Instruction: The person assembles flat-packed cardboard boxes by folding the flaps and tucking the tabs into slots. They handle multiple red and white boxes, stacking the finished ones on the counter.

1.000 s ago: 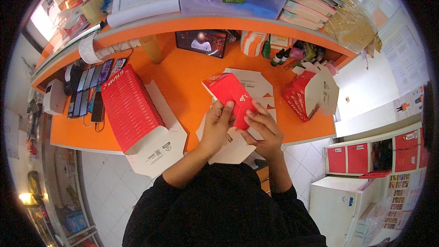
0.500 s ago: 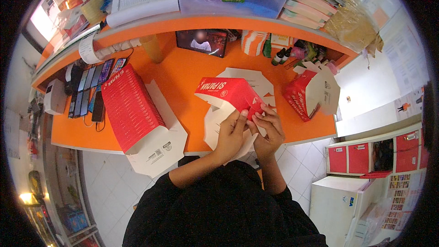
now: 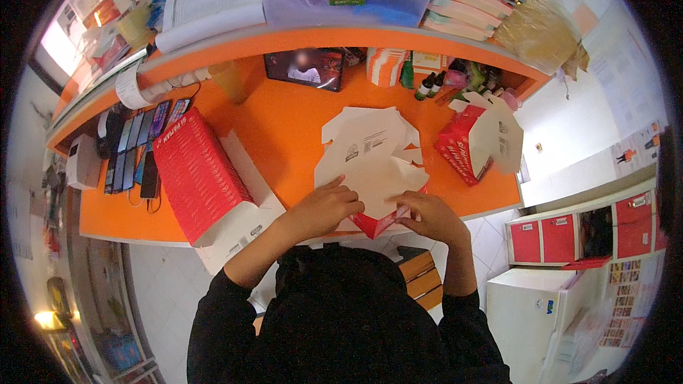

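A partly folded paper food box (image 3: 370, 149), white inside and red outside, lies in front of me at the desk's near edge. Its white inner panels face up, and a red corner points toward my body. My left hand (image 3: 324, 211) grips its left near edge, fingers bent over the white panel. On the other side, my right hand (image 3: 432, 217) pinches the right near edge beside the red corner. A folded red and white box (image 3: 466, 142) stands to the right. Left of my hands lies a stack of nested red boxes (image 3: 203, 178), white flaps showing.
Several phones (image 3: 131, 146) lie at the desk's left by a white device (image 3: 84, 162). A tablet (image 3: 304, 69), small dark bottles (image 3: 430, 85) and a tape roll (image 3: 130, 89) sit near the orange shelf (image 3: 284, 41). A purple bin (image 3: 348, 3) rests above.
The box in my hands has been turned over and lowered, so its white inside now faces up instead of its red side. My hands have moved apart to its two near edges.
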`<action>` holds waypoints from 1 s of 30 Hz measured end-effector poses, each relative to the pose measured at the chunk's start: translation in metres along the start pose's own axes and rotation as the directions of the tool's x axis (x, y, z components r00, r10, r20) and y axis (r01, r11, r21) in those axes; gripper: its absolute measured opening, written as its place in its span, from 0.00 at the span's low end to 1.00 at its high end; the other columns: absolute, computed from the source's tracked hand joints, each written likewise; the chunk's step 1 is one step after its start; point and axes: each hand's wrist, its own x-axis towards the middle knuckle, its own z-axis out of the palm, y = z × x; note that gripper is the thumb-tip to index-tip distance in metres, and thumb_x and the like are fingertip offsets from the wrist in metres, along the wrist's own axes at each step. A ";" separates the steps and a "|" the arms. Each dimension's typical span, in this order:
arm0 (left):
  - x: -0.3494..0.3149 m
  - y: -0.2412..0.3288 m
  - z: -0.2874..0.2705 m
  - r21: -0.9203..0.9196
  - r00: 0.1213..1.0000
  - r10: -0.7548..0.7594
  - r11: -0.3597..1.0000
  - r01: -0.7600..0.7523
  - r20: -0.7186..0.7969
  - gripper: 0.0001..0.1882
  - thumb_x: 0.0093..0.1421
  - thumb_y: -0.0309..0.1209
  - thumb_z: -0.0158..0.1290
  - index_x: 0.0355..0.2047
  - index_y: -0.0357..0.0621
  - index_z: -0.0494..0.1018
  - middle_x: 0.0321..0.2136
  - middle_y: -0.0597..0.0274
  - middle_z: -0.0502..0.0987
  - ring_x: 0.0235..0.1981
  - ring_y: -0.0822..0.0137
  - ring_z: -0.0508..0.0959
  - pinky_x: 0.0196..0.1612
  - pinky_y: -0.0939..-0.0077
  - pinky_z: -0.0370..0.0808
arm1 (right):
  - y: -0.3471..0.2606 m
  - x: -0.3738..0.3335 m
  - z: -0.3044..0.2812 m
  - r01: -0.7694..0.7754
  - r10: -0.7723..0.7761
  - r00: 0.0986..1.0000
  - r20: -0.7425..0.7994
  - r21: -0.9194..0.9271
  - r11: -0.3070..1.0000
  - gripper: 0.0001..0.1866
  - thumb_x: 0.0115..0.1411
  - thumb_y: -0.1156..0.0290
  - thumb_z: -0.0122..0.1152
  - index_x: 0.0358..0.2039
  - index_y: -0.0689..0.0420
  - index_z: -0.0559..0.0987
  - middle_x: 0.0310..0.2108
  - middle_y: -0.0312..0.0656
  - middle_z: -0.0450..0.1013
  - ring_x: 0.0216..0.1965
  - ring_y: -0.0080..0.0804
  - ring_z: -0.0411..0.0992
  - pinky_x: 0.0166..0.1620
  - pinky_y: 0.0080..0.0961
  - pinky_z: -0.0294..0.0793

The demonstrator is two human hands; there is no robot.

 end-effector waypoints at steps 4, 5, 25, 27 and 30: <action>0.008 0.016 -0.004 0.017 0.883 -0.046 0.998 0.061 -0.467 0.18 0.49 0.20 0.51 0.42 0.46 0.72 0.41 0.54 0.73 0.46 0.54 0.73 0.55 0.58 0.65 | 0.014 -0.018 0.013 -0.054 0.061 0.986 -0.157 0.047 0.997 0.09 0.51 0.77 0.56 0.35 0.53 0.76 0.38 0.37 0.73 0.39 0.42 0.72 0.40 0.29 0.73; 0.009 0.024 -0.017 0.023 0.832 -0.024 0.999 0.043 -0.555 0.18 0.49 0.20 0.52 0.42 0.45 0.72 0.40 0.53 0.73 0.45 0.54 0.74 0.52 0.60 0.69 | 0.013 -0.023 0.016 -0.018 0.022 0.939 -0.344 0.017 1.000 0.09 0.51 0.77 0.56 0.34 0.53 0.76 0.37 0.39 0.73 0.38 0.42 0.72 0.40 0.29 0.73; -0.010 0.006 0.018 -0.168 0.806 -0.322 0.947 0.274 -0.497 0.19 0.53 0.26 0.54 0.47 0.46 0.69 0.44 0.57 0.70 0.44 0.56 0.73 0.45 0.66 0.73 | 0.182 -0.022 0.034 -0.460 0.183 0.218 -0.959 0.065 0.886 0.12 0.61 0.71 0.51 0.43 0.63 0.72 0.27 0.47 0.73 0.28 0.32 0.72 0.32 0.26 0.70; -0.013 0.003 0.023 -0.233 0.816 -0.368 0.928 0.292 -0.445 0.20 0.55 0.26 0.54 0.49 0.47 0.68 0.45 0.55 0.69 0.46 0.54 0.72 0.49 0.66 0.71 | 0.170 -0.018 0.024 -0.408 0.232 0.222 -0.947 0.125 0.904 0.11 0.62 0.71 0.50 0.42 0.63 0.72 0.27 0.47 0.72 0.28 0.31 0.72 0.31 0.26 0.71; -0.014 -0.003 0.031 -0.238 0.833 -0.384 0.920 0.310 -0.399 0.20 0.55 0.27 0.54 0.49 0.46 0.68 0.45 0.55 0.69 0.47 0.55 0.71 0.50 0.66 0.70 | 0.161 -0.007 0.012 -0.368 0.257 0.164 -0.952 0.182 0.912 0.11 0.63 0.70 0.49 0.40 0.65 0.71 0.27 0.47 0.72 0.27 0.31 0.72 0.31 0.26 0.71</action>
